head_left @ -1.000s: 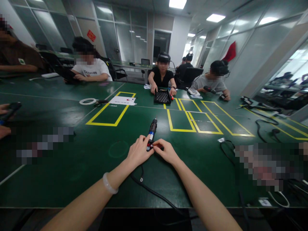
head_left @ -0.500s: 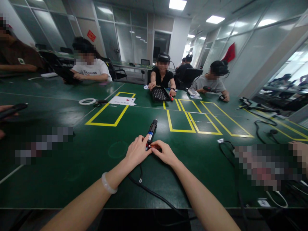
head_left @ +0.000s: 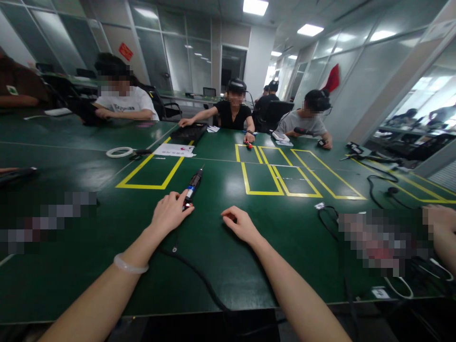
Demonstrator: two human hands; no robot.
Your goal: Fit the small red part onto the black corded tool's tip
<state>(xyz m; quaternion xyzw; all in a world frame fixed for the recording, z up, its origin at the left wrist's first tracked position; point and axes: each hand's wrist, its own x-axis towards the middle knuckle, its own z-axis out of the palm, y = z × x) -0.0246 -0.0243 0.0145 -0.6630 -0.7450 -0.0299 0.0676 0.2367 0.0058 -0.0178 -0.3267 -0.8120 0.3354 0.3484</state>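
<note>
A black and blue electric screwdriver (head_left: 193,186) lies on the green table (head_left: 221,266), its tip pointing away from me. My left hand (head_left: 170,212) is closed around its near end, where a red part shows. A black cable (head_left: 199,277) runs from that end toward me. My right hand (head_left: 240,223) rests on the table a hand's width to the right, apart from the tool, with its fingers curled in and nothing visible in them.
Yellow taped rectangles (head_left: 285,175) mark the table ahead. A white coil (head_left: 119,152) and a paper sheet (head_left: 174,150) lie at the left. A person opposite pushes a black tray (head_left: 187,133). Black cables (head_left: 384,185) lie at the right. Other people sit around.
My right hand has let go of the screwdriver's end and moved right. My left hand has shifted the tool left. The person opposite has slid the black tray to the left.
</note>
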